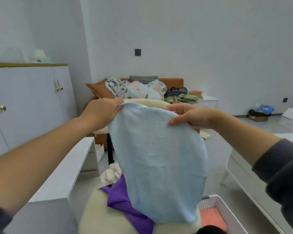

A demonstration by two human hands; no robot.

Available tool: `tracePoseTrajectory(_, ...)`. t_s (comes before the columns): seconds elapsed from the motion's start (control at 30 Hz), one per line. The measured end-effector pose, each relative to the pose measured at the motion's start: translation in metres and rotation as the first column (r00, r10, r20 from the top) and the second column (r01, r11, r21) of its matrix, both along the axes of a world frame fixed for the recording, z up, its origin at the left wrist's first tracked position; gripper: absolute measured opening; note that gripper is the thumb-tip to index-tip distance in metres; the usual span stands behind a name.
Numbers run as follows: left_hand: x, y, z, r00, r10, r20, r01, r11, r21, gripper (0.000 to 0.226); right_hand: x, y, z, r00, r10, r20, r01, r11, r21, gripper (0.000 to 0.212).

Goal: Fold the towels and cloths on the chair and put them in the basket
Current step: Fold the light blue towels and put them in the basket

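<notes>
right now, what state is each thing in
light blue towel, unfolded, held up by its top edge
left hand, pinches the towel's top left corner
right hand, grips the towel's top right edge
purple cloth, crumpled on the chair
cream cloth, crumpled beside the purple cloth
basket, holds a coral cloth lying flat
cabinet doors, shut
</notes>
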State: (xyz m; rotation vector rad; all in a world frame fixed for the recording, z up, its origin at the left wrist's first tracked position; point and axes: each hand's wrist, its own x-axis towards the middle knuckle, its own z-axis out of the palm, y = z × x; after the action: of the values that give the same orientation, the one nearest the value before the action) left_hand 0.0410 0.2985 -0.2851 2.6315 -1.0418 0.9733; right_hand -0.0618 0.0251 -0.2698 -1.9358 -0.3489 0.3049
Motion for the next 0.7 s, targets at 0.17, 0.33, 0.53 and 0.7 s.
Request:
tracePoseTrajectory(0.17, -0.025, 0.022, 0.079, 0.992, 0.097, 0.085, -0.100, 0.995, 0.029, 0.026, -0.021, -0.006, 0.067, 0.995, -0.063, 0.075, 0.076, 0.978, -0.196, 0.026)
tracePoseTrajectory(0.33, -0.043, 0.046, 0.137, 0.981, 0.160, 0.105, -0.166, 0.985, 0.052, 0.022, -0.040, -0.009, 0.123, 0.960, -0.148, 0.237, 0.221, 0.921, -0.321, 0.020)
tracePoseTrajectory(0.53, -0.055, 0.067, 0.194, 0.989, 0.107, 0.102, -0.088, 0.981, -0.174, 0.036, -0.052, -0.016, 0.182, 0.799, -0.332, 0.502, 0.468, 0.867, -0.170, 0.013)
tracePoseTrajectory(0.7, -0.063, 0.066, 0.218, 0.995, 0.096, 0.010, -0.082, 0.893, -0.443, 0.032, -0.052, -0.012, 0.210, 0.687, -0.529, 0.498, 0.493, 0.843, 0.215, 0.021)
